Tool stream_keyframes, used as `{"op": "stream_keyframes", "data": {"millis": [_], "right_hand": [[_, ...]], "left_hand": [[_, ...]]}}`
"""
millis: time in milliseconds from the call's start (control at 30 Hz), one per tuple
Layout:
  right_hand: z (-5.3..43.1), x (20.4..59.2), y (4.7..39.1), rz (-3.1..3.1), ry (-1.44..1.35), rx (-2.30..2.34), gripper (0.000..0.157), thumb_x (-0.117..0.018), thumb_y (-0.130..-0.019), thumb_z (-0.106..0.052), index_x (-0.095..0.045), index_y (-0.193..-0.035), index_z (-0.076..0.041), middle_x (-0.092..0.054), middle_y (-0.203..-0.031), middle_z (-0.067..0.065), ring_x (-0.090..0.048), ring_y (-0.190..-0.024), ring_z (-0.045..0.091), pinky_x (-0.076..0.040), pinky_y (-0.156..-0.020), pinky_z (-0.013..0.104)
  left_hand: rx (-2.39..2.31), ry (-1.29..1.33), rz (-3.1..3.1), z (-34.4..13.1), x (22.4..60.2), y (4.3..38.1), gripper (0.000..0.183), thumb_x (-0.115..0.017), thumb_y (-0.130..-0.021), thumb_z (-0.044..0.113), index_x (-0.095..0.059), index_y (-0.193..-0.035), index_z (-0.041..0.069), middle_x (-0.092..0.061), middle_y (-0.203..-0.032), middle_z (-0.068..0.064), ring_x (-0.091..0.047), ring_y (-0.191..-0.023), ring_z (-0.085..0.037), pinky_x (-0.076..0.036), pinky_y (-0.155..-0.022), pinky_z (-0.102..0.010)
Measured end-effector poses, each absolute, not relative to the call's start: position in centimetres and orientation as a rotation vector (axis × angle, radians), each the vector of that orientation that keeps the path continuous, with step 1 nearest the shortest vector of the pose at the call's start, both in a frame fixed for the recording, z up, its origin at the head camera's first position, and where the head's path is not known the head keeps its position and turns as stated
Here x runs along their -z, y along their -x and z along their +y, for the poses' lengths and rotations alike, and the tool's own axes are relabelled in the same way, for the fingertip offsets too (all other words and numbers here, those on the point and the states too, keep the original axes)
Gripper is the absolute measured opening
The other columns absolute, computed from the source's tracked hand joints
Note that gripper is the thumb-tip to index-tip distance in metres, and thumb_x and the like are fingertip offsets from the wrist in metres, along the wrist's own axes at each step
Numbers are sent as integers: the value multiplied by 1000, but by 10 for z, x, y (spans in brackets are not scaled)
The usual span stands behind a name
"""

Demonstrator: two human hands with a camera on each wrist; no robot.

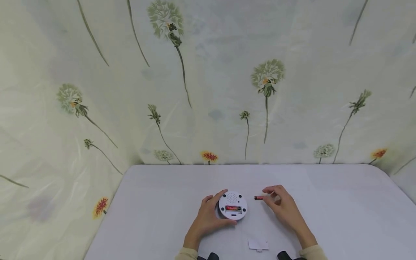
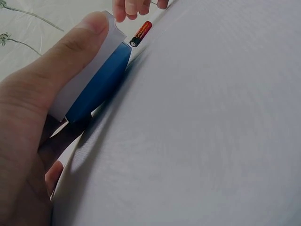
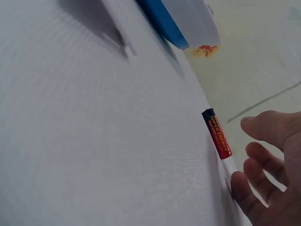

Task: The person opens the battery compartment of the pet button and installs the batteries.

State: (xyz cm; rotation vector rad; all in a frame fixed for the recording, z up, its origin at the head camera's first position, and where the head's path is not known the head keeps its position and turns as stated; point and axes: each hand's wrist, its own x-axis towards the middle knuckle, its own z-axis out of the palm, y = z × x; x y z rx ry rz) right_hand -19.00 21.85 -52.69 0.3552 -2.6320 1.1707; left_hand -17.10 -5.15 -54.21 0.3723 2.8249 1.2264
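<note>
My left hand (image 1: 209, 216) grips a round device (image 1: 232, 198), its thumb on one side and fingers on the other. The white underside faces up, with several dark feet, a pattern of speaker holes and an uncovered battery slot. At least one red battery (image 1: 233, 208) lies in the slot. In the left wrist view the device's blue lower part (image 2: 101, 84) shows. A loose red-and-black battery (image 3: 217, 133) lies on the table beside the device. Close to it hovers my right hand (image 1: 286, 207), fingers loosely bent and apart from the battery in the right wrist view.
A small white battery cover (image 1: 258, 244) lies on the white table (image 1: 156, 209) in front of the device, between my forearms. Behind the table hangs a pale cloth (image 1: 214, 72) printed with dandelions.
</note>
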Motion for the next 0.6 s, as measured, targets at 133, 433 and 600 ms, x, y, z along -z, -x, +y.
{"op": "stream_keyframes", "data": {"millis": [133,433,600], "right_hand": [[219,531,191,-2688,-344,-1133,32,-65,-80,-19,-59,-111,-17,-54,-106,-1,-47,-87,12,-43,-62,18],[217,538,191,-2804,-375,-953,36,-64,-80,-22,-59,-114,-19,-52,-112,-1,-45,-90,12,-41,-67,23],[215,540,191,-2773,-398,-862,31,-67,-77,-20,-63,-107,-19,-52,-108,-3,-44,-94,13,-42,-68,25]], "left_hand": [[-1223,-388,2837,-51,541,171,94,-69,-48,68,-25,-129,52,-43,-132,16,-32,-123,-28,-35,-94,-51],[-1234,-391,2835,-52,541,171,94,-69,-48,69,-25,-130,52,-43,-132,16,-31,-124,-27,-34,-95,-51],[-1228,-380,2826,-52,542,171,95,-67,-47,72,-25,-129,53,-43,-133,15,-31,-124,-27,-34,-95,-52]]}}
